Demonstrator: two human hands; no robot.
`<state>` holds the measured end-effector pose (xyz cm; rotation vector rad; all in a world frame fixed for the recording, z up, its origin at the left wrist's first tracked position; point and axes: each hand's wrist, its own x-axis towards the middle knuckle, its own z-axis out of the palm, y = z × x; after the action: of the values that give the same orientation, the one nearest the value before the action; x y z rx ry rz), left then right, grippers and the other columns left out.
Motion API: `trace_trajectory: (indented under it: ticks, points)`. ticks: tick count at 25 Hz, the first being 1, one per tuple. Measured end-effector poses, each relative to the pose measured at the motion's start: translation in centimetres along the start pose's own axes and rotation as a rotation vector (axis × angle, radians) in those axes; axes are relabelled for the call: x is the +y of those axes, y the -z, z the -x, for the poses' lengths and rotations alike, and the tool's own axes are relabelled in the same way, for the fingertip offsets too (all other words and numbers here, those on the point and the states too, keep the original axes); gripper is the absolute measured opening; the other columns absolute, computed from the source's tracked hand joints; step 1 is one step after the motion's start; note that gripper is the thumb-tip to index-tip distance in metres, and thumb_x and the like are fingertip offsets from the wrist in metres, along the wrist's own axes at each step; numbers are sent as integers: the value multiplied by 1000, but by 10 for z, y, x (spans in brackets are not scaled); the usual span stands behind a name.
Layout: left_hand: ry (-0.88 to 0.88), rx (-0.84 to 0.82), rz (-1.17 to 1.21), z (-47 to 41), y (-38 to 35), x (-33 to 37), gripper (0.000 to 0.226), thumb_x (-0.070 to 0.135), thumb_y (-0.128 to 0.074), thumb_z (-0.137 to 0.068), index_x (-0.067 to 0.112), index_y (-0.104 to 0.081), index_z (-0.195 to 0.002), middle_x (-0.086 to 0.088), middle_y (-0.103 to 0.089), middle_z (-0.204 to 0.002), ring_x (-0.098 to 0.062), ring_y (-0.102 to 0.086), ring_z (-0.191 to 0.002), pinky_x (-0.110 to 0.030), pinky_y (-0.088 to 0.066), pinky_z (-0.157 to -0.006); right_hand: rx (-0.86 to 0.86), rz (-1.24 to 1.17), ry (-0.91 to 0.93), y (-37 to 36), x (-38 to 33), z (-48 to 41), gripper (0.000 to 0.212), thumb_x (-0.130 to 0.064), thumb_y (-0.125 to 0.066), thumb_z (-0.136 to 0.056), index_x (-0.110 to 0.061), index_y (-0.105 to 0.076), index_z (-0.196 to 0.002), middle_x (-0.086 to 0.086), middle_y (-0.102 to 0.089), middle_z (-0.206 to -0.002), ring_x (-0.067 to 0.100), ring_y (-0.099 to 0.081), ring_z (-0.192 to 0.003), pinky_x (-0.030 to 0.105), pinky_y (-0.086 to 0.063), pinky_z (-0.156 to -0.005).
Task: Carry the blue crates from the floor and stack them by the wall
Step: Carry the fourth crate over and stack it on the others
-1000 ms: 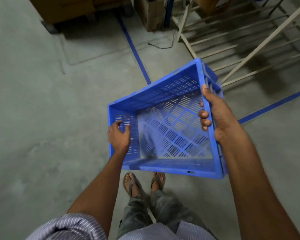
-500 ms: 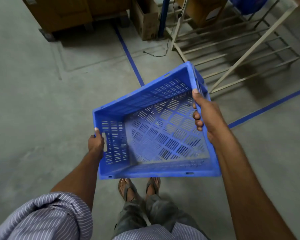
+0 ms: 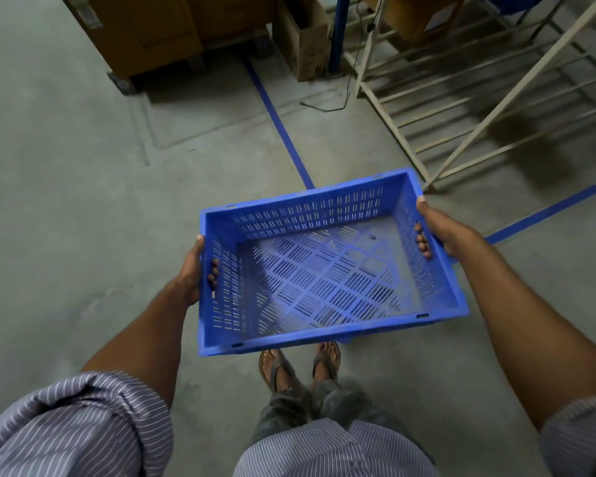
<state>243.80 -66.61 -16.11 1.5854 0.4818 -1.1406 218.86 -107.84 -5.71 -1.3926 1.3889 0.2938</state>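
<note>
The blue crate [image 3: 324,280] is up in the air, off the floor [image 3: 66,201], in front of the person and just above the two feet in sandals [image 3: 272,370]; it is open side up and has nothing in it. It is a bright blue plastic box, longer than it is wide, with a thick flat rim all round the top; the walls have rows of little slits, and the bottom has slits set in a criss-cross of squares; the bottom looks a bit dusty and pale. Small dark notches sit in the rim at the near side.

The left hand [image 3: 191,273] holds the left short wall; its fingers [image 3: 213,271] poke in through the handle hole and curl round it, and the thumb lies along the rim. The right hand [image 3: 441,232] holds the right short wall the same way; its fingers [image 3: 422,241] show inside the crate, wrapped tight on the handle.

A blue tape line [image 3: 279,125] runs over the grey floor and goes behind the crate. A pale wooden rack [image 3: 461,108] is to the right, well apart from the crate; a cardboard box [image 3: 303,39] and a brown cabinet [image 3: 145,29] are farther back.

The cabinet has a small pale label [image 3: 87,16] near its top corner; it is too small to read. The cardboard box has faint marks on its side; they are too blurry to read.
</note>
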Motion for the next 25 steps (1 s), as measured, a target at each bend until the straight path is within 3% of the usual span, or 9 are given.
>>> trace_trajectory:
  ticks: [3, 5, 7, 10, 13, 16, 19, 21, 25]
  points:
    - [27, -53, -8, 13, 1, 6, 71, 83, -42, -86, 15, -46, -68, -6, -57, -60, -16, -45, -39, -22, -40, -41, -15, -4, -30, 2, 12, -12, 64, -77, -25, -93, -18, -38, -73, 3, -38, -57, 16, -34, -37, 20, -29, -40]
    - [51, -74, 60, 15, 1, 5, 70, 80, -45, -87, 11, -52, -74, -13, -73, -76, -23, -69, -55, -29, -49, -54, 2, -29, -43, -1, 20, -19, 63, -78, -27, -93, -19, -38, -72, 1, -38, -55, 14, -32, -36, 20, -26, -39]
    - [89, -125, 140, 17, 1, 4, 77, 78, -45, -89, 3, -62, -96, -19, -77, -99, -29, -78, -81, -31, -59, -62, 24, -52, -59, -6, 25, -23, 63, -78, -28, -92, -20, -38, -70, 0, -37, -54, 14, -30, -40, 20, -23, -40]
    - [142, -150, 139, 22, -3, 2, 85, 78, -43, -90, -2, -61, -114, -21, -74, -111, -31, -78, -85, -34, -64, -63, 36, -65, -75, -9, 29, -26, 62, -78, -29, -92, -21, -37, -70, 0, -37, -56, 15, -28, -42, 21, -21, -42]
    - [130, -63, 72, 25, -9, -2, 85, 82, -39, -89, 0, -59, -105, -19, -75, -98, -28, -77, -76, -31, -63, -58, 15, -64, -94, -13, 32, -27, 62, -77, -30, -93, -19, -39, -71, 1, -39, -58, 17, -29, -46, 25, -23, -46]
    - [88, 29, -18, 23, -10, -3, 88, 84, -31, -89, 0, -57, -99, -18, -70, -95, -26, -70, -80, -26, -61, -53, -71, -100, -143, -10, 36, -31, 64, -75, -31, -93, -15, -44, -74, 3, -47, -55, 18, -41, -42, 24, -31, -47]
    - [9, 145, -99, 21, -10, 0, 84, 84, -37, -88, 2, -56, -84, -14, -62, -74, -17, -62, -53, -20, -51, -41, -135, -137, -198, -5, 40, -33, 65, -74, -34, -93, -13, -47, -75, 6, -50, -58, 19, -48, -44, 26, -39, -50]
    - [-58, 205, -153, 20, -12, 2, 79, 82, -42, -87, 5, -53, -75, -12, -52, -63, -13, -50, -35, -18, -41, -35, -103, -122, -177, -8, 41, -32, 63, -74, -31, -94, -16, -43, -72, 3, -43, -54, 17, -39, -40, 23, -34, -45]
    - [-112, 247, -248, 23, -19, 8, 80, 84, -42, -87, 6, -52, -71, -10, -48, -58, -17, -42, -38, -25, -36, -42, 85, -73, -87, -24, 51, -31, 63, -77, -31, -91, -18, -40, -69, 2, -35, -54, 18, -26, -43, 23, -23, -44]
